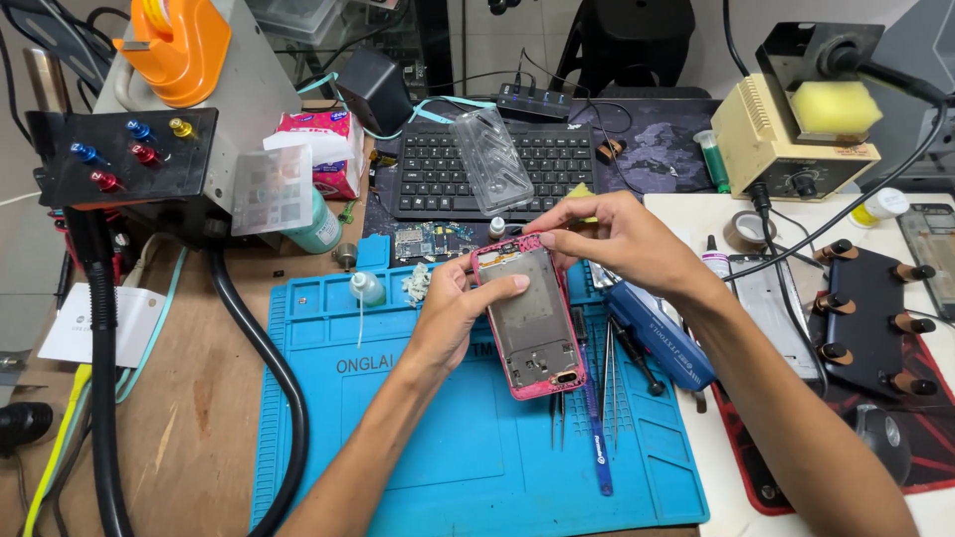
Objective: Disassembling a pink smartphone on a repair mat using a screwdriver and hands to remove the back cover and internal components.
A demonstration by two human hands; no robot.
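Mid-frame: pink phone frame already stripped to a bare shell, left hand clamped on its edge, right hand fingertips pinched at its top corner; reassembly outstanding.

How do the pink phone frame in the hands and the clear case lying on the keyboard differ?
The pink phone frame is opaque, with a grey metal inside; the clear case is see-through. The frame is held over the blue mat by the left hand and right hand; the case lies untouched on the black keyboard. Both are phone-shaped shells.
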